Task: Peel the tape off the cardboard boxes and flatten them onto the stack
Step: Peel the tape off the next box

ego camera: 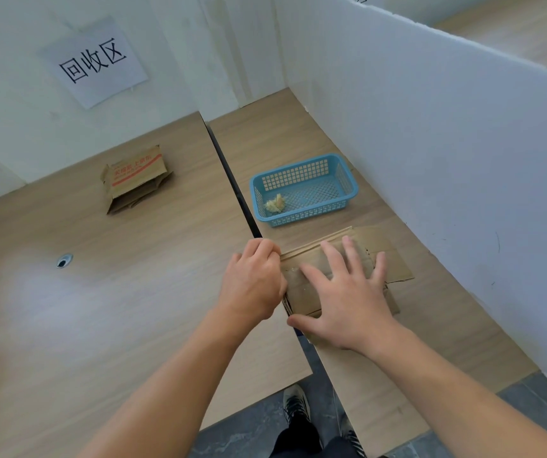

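A brown cardboard box (394,259) lies flattened on the right table, near its left edge. My right hand (344,292) presses on top of it with fingers spread and straight. At the box's left edge my left hand (255,279) has its fingers curled against the cardboard, seemingly pinching it; what the fingertips hold is hidden. On the left table, further back, lies a stack of flattened boxes (136,180), the top one printed in red.
A blue plastic basket (303,190) behind the box holds a crumpled wad of tape (275,203). White partition walls stand behind and to the right. A dark gap (232,183) separates the two tables. A cable hole (64,260) sits in the left table.
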